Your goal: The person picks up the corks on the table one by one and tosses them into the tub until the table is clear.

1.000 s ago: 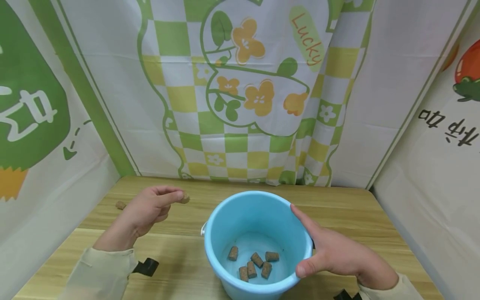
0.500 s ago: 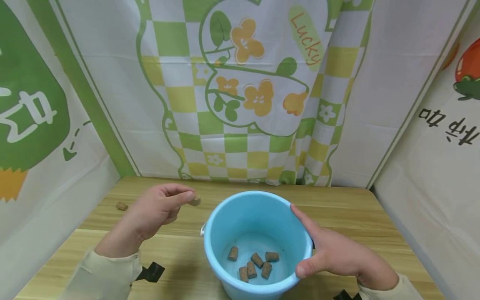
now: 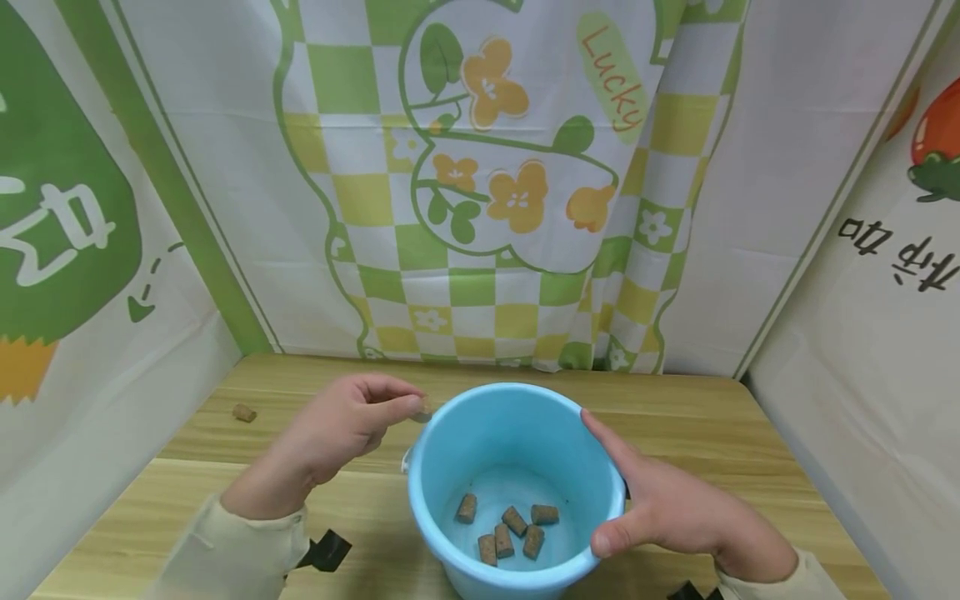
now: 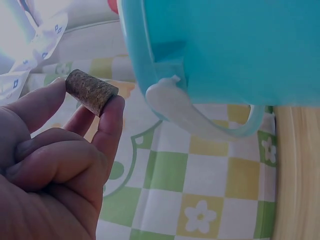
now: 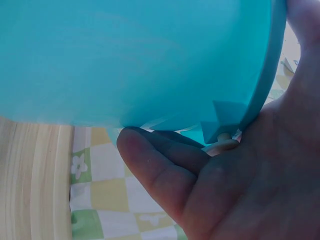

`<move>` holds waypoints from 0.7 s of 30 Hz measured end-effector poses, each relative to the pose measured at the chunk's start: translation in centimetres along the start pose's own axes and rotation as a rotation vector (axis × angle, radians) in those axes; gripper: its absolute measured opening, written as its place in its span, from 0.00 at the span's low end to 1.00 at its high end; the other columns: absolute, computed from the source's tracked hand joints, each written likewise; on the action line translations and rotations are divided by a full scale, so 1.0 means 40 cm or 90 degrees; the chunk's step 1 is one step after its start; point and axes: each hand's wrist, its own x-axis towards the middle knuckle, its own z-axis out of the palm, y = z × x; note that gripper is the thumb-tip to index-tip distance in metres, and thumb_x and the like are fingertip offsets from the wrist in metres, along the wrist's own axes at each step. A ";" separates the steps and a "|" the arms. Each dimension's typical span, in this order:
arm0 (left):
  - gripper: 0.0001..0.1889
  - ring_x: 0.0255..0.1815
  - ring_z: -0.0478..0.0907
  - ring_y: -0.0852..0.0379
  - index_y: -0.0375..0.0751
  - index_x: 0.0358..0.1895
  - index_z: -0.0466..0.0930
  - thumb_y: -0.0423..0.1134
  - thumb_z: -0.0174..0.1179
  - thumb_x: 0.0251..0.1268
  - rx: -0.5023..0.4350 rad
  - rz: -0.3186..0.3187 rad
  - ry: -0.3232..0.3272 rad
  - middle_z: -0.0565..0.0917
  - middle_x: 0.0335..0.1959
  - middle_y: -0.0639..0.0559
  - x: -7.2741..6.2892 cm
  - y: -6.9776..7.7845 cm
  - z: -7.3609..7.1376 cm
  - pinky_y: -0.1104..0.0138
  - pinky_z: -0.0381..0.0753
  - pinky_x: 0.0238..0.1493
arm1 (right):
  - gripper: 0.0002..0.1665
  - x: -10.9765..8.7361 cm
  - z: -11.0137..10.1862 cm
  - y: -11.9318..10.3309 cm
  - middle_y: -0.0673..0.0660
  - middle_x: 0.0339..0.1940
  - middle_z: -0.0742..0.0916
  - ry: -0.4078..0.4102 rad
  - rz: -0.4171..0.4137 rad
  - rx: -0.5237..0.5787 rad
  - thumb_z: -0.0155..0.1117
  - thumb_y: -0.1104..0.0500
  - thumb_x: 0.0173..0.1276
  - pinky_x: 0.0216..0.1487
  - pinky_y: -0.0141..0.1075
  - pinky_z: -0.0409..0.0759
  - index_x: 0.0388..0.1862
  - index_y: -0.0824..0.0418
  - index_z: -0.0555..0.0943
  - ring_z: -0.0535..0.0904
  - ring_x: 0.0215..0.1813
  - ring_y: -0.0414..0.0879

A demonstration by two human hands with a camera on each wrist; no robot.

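Note:
My left hand [image 3: 348,429] pinches a cork [image 4: 91,92] between thumb and fingertips, close to the left rim of a light blue bucket [image 3: 427,517]. In the left wrist view the cork lies slantwise between thumb and finger, beside the bucket's white handle [image 4: 200,115]. My right hand [image 3: 667,504] grips the bucket's right side, with the thumb over the rim and the other fingers along the outer wall [image 5: 150,65]. On the bucket's floor lie several corks [image 3: 514,521].
One more cork [image 3: 243,413] lies on the wooden table [image 3: 697,417] at the far left. Behind the table hangs a green and yellow checked curtain [image 3: 480,283], with printed white cloth walls at both sides.
My left hand has moved right with its cork, from over the left part of the table to the bucket's rim. The right hand and the bucket stay in place.

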 end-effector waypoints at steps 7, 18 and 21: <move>0.20 0.13 0.55 0.63 0.34 0.52 0.85 0.48 0.66 0.68 0.008 -0.020 -0.005 0.86 0.42 0.45 0.009 -0.002 0.010 0.72 0.61 0.18 | 0.73 0.000 0.001 0.000 0.65 0.72 0.67 0.002 0.008 0.002 0.79 0.52 0.59 0.55 0.42 0.76 0.82 0.45 0.32 0.75 0.60 0.59; 0.18 0.13 0.55 0.63 0.36 0.50 0.86 0.48 0.65 0.68 -0.003 -0.017 -0.008 0.86 0.42 0.45 0.015 -0.007 0.024 0.72 0.59 0.17 | 0.74 0.000 0.002 -0.004 0.66 0.71 0.68 0.013 -0.001 -0.021 0.80 0.50 0.58 0.55 0.41 0.76 0.82 0.48 0.32 0.76 0.59 0.58; 0.18 0.13 0.55 0.63 0.37 0.50 0.86 0.48 0.65 0.69 -0.003 -0.018 -0.009 0.86 0.42 0.45 0.015 -0.005 0.029 0.72 0.60 0.16 | 0.74 0.000 0.002 -0.004 0.66 0.71 0.69 0.015 0.001 -0.018 0.80 0.50 0.58 0.55 0.41 0.76 0.82 0.48 0.32 0.76 0.59 0.58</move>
